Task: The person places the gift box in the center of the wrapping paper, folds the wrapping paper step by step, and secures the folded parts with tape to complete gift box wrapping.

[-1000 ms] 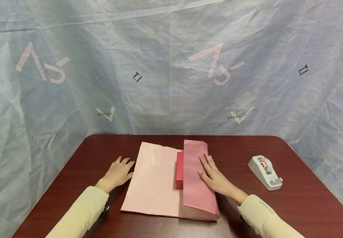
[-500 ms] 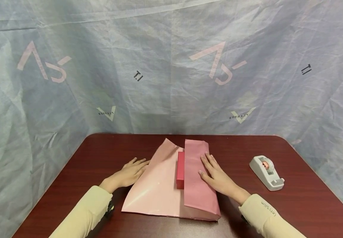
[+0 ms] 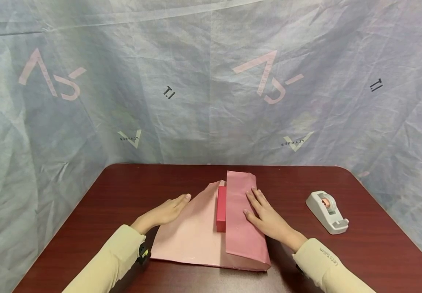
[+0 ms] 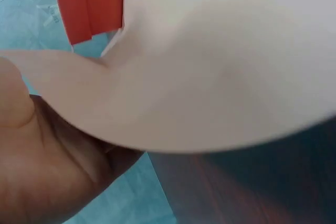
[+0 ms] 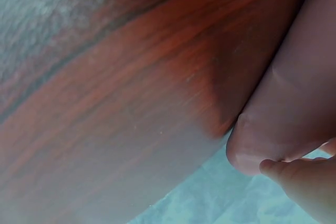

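Note:
A sheet of pink wrapping paper (image 3: 192, 232) lies under a red box (image 3: 221, 209), partly covered by the darker right flap (image 3: 241, 219) folded over it. My right hand (image 3: 269, 224) rests on that flap with spread, straight fingers. At the left edge of the sheet, my left hand (image 3: 164, 212) holds its fingers out fairly straight against the raised, sloping paper. In the left wrist view the paper (image 4: 184, 93) curves up beside the palm, with the box (image 4: 94, 3) beyond; the left fingertips are hidden. The right wrist view has the rounded paper fold (image 5: 283, 103) near the fingers.
A white tape dispenser (image 3: 328, 212) with a roll of tape stands on the right of the dark red wooden table (image 3: 123, 183). Grey-blue printed cloth (image 3: 211, 101) hangs behind and at both sides of the table.
My left hand has moved right and lifted the left side of the paper toward the box, bending it up from the table. My right hand has stayed on the flap.

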{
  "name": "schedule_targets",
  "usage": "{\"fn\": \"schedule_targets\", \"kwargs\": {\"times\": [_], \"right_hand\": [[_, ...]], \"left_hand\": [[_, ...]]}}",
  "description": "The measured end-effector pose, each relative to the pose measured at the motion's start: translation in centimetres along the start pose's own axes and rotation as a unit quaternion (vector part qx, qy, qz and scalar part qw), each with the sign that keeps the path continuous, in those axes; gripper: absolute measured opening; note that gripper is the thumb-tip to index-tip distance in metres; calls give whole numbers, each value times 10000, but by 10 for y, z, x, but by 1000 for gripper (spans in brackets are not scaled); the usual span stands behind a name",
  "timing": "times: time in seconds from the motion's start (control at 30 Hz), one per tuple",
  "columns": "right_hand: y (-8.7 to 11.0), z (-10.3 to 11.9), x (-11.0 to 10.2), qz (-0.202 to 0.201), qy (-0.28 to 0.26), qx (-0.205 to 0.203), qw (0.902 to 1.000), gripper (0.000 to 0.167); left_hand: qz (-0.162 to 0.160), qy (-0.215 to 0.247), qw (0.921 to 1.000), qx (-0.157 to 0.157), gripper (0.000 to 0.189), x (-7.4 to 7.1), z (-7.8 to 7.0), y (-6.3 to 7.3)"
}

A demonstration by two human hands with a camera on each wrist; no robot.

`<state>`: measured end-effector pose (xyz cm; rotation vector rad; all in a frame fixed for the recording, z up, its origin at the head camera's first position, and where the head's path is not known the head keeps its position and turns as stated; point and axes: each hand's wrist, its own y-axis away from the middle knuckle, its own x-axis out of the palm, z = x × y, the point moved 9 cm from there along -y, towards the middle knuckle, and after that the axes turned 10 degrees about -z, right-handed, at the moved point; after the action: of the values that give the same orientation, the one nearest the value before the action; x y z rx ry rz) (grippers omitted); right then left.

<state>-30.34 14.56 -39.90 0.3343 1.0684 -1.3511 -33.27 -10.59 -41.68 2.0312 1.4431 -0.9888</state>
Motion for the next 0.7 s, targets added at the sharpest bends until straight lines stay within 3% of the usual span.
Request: {"fn": "schedule_targets", "kwargs": {"times": [0.23,0.33,0.43,0.5,0.7], "right_hand": [[0,-1,1,14,-72,36,10000,65],[0,-1,1,11,-88,41,10000,66],[0,-1,1,11,-135,52,9999,65],[0,-1,1,23,-151,55,9999,65],[0,-2,2,15,-148,24,9999,66]], "left_hand": [[-183,-550,9954,760,39,-18,12,7],[-77,-688,9913,1119,32,-21,15,12],[101,-738,9871,1415,37,-21,17,18],[165,-836,9845,1531,43,-21,20,21],[395,-1165,9823,1411,59,-15,28,25]]}}
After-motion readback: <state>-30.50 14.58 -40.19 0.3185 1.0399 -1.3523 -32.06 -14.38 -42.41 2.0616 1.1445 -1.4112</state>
